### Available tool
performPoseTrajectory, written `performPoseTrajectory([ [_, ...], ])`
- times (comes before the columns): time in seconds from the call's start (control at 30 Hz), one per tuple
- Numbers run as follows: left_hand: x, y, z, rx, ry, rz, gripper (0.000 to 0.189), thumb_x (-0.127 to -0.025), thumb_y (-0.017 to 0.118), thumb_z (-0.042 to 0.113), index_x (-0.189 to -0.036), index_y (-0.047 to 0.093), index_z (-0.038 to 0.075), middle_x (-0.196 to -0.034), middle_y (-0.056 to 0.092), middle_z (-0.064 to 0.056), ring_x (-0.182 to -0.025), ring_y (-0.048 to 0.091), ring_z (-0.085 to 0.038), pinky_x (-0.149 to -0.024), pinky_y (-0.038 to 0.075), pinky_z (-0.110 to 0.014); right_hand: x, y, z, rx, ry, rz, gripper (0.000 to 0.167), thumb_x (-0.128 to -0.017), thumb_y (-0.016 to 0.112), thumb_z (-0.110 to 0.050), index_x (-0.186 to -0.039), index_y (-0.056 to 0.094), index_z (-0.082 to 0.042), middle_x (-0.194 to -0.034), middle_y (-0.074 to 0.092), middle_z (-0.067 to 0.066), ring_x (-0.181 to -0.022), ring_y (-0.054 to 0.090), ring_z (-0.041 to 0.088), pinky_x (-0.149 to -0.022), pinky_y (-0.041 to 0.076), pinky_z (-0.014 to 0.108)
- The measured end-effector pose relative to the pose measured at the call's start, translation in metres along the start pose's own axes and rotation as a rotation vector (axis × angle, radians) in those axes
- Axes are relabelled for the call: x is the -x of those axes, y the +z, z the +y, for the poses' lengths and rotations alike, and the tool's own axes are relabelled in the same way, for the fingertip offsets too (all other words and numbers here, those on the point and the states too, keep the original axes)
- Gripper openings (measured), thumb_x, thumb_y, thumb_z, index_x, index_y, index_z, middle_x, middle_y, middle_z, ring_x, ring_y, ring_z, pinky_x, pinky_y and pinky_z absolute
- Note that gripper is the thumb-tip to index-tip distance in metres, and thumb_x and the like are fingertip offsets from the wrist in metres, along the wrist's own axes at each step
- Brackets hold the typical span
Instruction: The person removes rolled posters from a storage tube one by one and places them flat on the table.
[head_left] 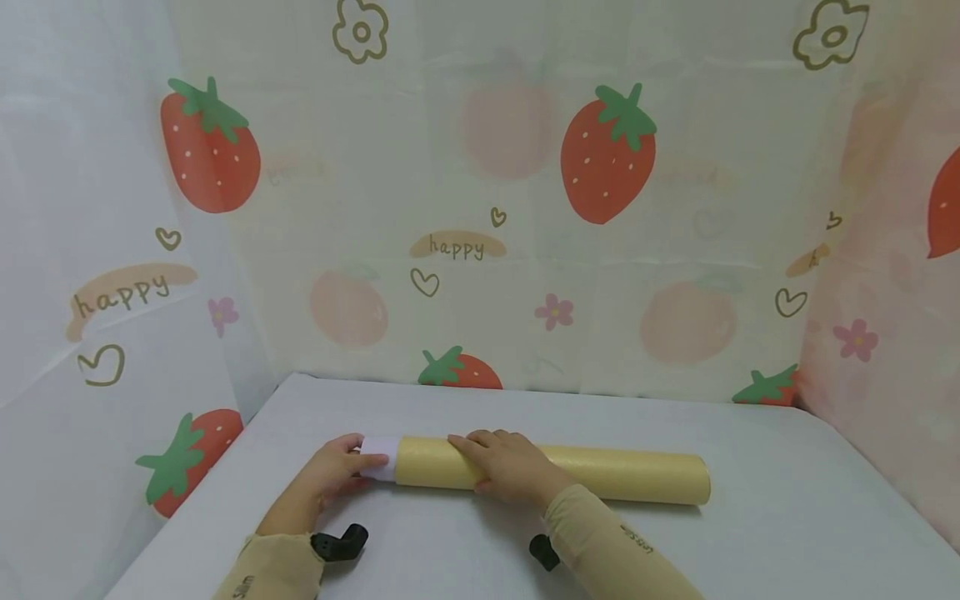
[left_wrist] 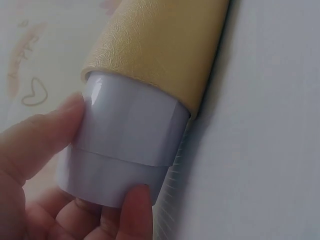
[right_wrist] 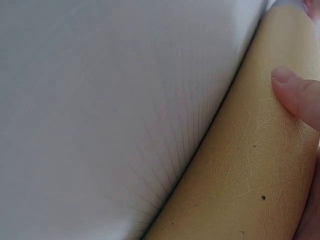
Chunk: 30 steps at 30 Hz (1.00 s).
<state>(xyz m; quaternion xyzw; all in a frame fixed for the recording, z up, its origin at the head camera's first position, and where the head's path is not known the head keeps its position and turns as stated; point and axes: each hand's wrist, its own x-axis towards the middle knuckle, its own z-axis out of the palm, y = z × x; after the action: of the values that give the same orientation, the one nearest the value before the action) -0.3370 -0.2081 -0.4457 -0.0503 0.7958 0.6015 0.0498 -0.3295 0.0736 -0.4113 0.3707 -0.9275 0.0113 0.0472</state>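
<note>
A long yellow tube [head_left: 630,475] with a creased, leather-like surface lies crosswise on the white table. Out of its left end sticks a smooth pale-lavender cylinder [left_wrist: 125,120], with a step line around it near its outer end. My left hand [head_left: 347,467] holds this cylinder, thumb on one side and fingers curled around the other and the end. Over the tube, left of its middle, my right hand [head_left: 513,468] grips from above. Its thumb [right_wrist: 300,95] presses on the near side in the right wrist view; its other fingers are mostly hidden there.
The white-covered table [head_left: 420,567] ends at a hanging cloth backdrop [head_left: 525,333] printed with strawberries. Cloth also hangs at the left and right. A black wrist-worn piece [head_left: 341,543] sits by the left sleeve, another black piece [head_left: 543,552] by the right sleeve.
</note>
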Motion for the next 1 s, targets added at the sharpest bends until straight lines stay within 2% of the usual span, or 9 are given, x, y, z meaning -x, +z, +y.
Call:
performPoseTrajectory([
  [0.33, -0.002, -0.004, -0.002, -0.022, -0.001, 0.015, 0.039, -0.072, 0.077, 0.022, -0.098, 0.058, 0.0, -0.102, 0.059, -0.009, -0.083, 0.057, -0.019, -0.072, 0.051, -0.032, -0.001, 0.002, 0.001, -0.007, 0.003, 0.004, 0.076, -0.08, 0.069, -0.032, -0.143, 0.026, -0.029, -0.13, 0.045, -0.004, -0.116, 0.047, 0.018, -0.098, 0.036, 0.037],
  [0.63, -0.004, -0.014, -0.006, 0.031, 0.036, -0.018, 0.026, -0.076, 0.073, 0.014, -0.088, 0.059, -0.004, -0.091, 0.06, -0.007, -0.078, 0.058, -0.017, -0.071, 0.051, -0.031, -0.001, 0.002, 0.001, -0.004, 0.003, 0.009, 0.076, -0.08, 0.069, -0.032, -0.143, 0.026, -0.029, -0.13, 0.045, -0.004, -0.116, 0.047, 0.018, -0.097, 0.036, 0.036],
  [1.0, -0.003, -0.016, -0.006, 0.053, 0.037, -0.049, 0.021, -0.078, 0.071, 0.013, -0.083, 0.058, -0.003, -0.087, 0.059, -0.006, -0.074, 0.057, -0.016, -0.069, 0.051, -0.031, 0.0, 0.0, 0.0, 0.001, -0.003, 0.007, 0.077, -0.08, 0.07, -0.03, -0.143, 0.026, -0.028, -0.131, 0.045, -0.004, -0.117, 0.047, 0.019, -0.098, 0.036, 0.037],
])
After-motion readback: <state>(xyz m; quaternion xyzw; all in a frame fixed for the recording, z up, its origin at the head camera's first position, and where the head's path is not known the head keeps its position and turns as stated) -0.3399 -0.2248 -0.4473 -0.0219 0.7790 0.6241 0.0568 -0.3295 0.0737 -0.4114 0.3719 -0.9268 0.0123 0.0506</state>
